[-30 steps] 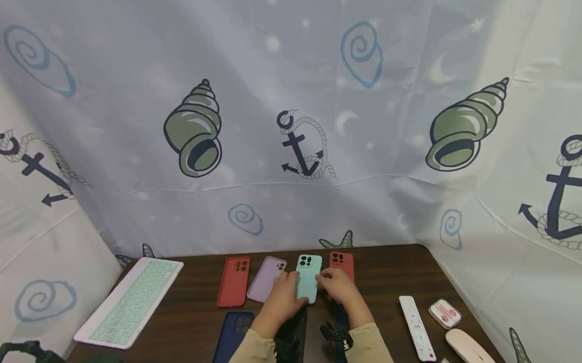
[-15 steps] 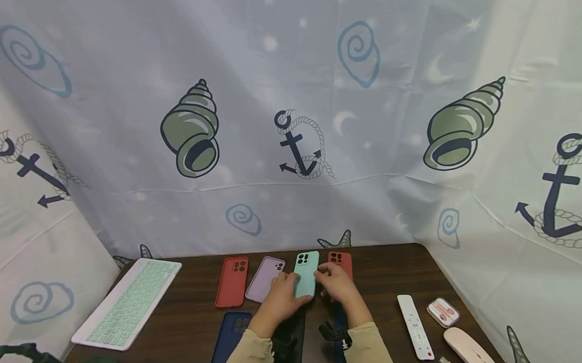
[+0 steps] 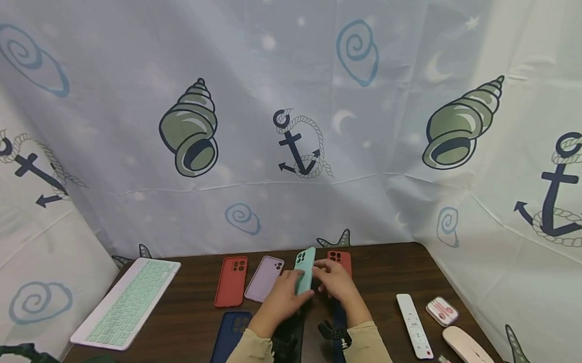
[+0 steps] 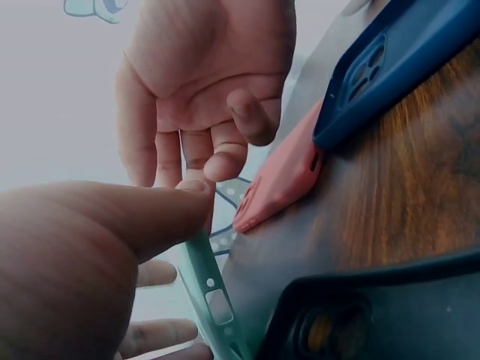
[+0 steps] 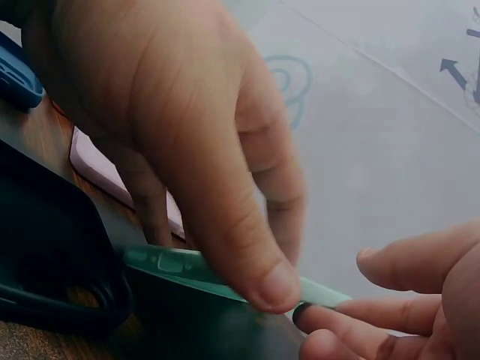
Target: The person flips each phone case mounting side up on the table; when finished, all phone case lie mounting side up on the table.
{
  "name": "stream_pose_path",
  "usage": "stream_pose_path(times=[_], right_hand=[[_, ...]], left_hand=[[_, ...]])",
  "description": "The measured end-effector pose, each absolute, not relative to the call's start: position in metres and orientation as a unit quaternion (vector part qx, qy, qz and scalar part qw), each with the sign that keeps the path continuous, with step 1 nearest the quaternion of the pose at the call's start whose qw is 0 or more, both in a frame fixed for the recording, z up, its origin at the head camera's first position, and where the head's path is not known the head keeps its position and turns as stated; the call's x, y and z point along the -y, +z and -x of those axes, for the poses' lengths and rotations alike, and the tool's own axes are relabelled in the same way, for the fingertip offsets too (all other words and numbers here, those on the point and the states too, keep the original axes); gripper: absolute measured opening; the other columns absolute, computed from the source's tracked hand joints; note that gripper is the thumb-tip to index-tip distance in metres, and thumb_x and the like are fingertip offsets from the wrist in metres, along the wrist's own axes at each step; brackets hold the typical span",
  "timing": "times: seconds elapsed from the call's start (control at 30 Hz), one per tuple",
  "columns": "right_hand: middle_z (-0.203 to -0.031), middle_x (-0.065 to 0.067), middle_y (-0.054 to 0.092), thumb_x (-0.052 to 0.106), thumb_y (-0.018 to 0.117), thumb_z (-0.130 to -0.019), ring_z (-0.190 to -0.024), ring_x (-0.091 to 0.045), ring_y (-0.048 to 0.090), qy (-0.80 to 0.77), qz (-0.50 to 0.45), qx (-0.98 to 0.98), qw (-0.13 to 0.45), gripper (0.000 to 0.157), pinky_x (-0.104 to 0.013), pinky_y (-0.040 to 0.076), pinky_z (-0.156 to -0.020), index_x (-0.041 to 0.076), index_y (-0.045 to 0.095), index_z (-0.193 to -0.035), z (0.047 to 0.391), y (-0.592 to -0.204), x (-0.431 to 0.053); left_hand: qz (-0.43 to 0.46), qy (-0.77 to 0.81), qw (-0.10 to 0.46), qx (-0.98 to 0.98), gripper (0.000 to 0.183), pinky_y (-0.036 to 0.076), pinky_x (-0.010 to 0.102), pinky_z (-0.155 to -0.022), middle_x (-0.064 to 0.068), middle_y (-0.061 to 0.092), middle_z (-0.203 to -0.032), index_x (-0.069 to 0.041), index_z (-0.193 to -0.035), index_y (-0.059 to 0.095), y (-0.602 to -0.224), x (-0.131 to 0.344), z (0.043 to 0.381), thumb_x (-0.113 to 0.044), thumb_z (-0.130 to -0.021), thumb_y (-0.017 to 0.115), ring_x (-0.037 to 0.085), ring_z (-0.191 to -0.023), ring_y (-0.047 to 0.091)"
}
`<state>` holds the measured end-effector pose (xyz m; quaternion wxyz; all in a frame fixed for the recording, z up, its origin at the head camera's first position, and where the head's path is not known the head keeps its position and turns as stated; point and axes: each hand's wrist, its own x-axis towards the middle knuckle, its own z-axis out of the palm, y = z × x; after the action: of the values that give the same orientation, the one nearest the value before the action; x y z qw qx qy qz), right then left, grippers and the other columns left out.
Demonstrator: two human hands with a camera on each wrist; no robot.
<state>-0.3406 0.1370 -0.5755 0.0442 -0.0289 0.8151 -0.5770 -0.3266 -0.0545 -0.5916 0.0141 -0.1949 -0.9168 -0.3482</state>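
Note:
A mint-green phone case (image 3: 306,272) is tilted up off the dark wooden table. My left hand (image 3: 279,305) grips it, thumb along one long edge and fingers on the other side. In the left wrist view the green case (image 4: 210,300) shows its side cutouts below the left thumb. My right hand (image 3: 338,281) is at its right edge; in the right wrist view that hand (image 5: 409,300) has its fingertips at the case's end and its thumb apart from it. A black phone case (image 3: 294,338) lies below, partly hidden by the left arm.
Around the hands lie red phone cases (image 3: 231,281), a lilac one (image 3: 265,278) and dark blue ones (image 3: 228,336). A white and mint keyboard (image 3: 130,302) is at left. At right are a white remote (image 3: 415,327), a small box (image 3: 442,311) and a mouse (image 3: 468,347).
The mint-green case has gone from lying nearly face-on to tilting, its far end raised and turned edgewise. My left hand keeps hold of it; the right hand stays at its edge.

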Motion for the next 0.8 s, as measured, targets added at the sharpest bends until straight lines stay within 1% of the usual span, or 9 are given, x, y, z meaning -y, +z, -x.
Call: stream_pose_path(times=[0.13,0.27,0.4,0.5,0.67,0.8], right_hand=[[-0.114,-0.023,0.071,0.032,0.06,-0.102,-0.06,-0.014,0.063,-0.588,0.034,-0.807,0.041,0.043,-0.027,0.042,-0.046,0.007,0.059,-0.137,0.341,-0.576,-0.137],[-0.114,-0.023,0.071,0.031,0.06,-0.102,-0.061,-0.014,0.064,-0.593,0.035,-0.803,0.042,0.042,-0.027,0.042,-0.046,0.009,0.06,-0.137,0.341,-0.575,-0.137],[-0.112,-0.024,0.071,0.027,0.059,-0.103,-0.061,-0.016,0.064,-0.595,0.032,-0.802,0.035,0.039,-0.028,0.043,-0.045,0.008,0.058,-0.137,0.341,-0.576,-0.136],[-0.109,-0.021,0.072,0.023,0.058,-0.103,-0.063,-0.019,0.066,-0.583,0.025,-0.812,0.032,0.038,-0.029,0.044,-0.045,0.006,0.057,-0.137,0.341,-0.578,-0.134],[-0.103,-0.014,0.072,0.023,0.059,-0.103,-0.064,-0.022,0.068,-0.541,0.03,-0.838,0.06,0.04,-0.032,0.048,-0.045,0.003,0.057,-0.137,0.341,-0.581,-0.132],[-0.095,-0.014,0.071,0.026,0.059,-0.103,-0.056,-0.019,0.064,-0.504,0.054,-0.858,0.081,0.04,-0.031,0.046,-0.042,0.003,0.058,-0.136,0.34,-0.585,-0.13]], left_hand=[[0.208,-0.354,0.013,0.912,0.063,0.053,0.047,-0.089,0.016,0.056,-0.14,-0.014,-0.151,0.046,-0.588,0.054,0.327,-0.039,-0.098,0.067,0.029,-0.117,0.061],[0.214,-0.359,0.013,0.908,0.06,0.053,0.049,-0.092,0.016,0.057,-0.142,-0.019,-0.153,0.045,-0.585,0.054,0.326,-0.036,-0.099,0.066,0.029,-0.119,0.063],[0.215,-0.364,0.015,0.906,0.057,0.053,0.051,-0.092,0.016,0.057,-0.14,-0.019,-0.151,0.048,-0.582,0.054,0.326,-0.034,-0.099,0.066,0.031,-0.118,0.063],[0.209,-0.373,0.015,0.904,0.056,0.053,0.052,-0.092,0.017,0.058,-0.14,-0.018,-0.151,0.048,-0.581,0.055,0.326,-0.032,-0.099,0.065,0.032,-0.118,0.063],[0.195,-0.397,0.005,0.897,0.056,0.052,0.053,-0.092,0.016,0.058,-0.14,-0.02,-0.152,0.046,-0.581,0.057,0.327,-0.031,-0.1,0.063,0.03,-0.117,0.062],[0.189,-0.414,-0.004,0.89,0.056,0.051,0.05,-0.091,0.014,0.059,-0.139,-0.02,-0.154,0.043,-0.581,0.059,0.329,-0.03,-0.102,0.06,0.027,-0.114,0.062]])
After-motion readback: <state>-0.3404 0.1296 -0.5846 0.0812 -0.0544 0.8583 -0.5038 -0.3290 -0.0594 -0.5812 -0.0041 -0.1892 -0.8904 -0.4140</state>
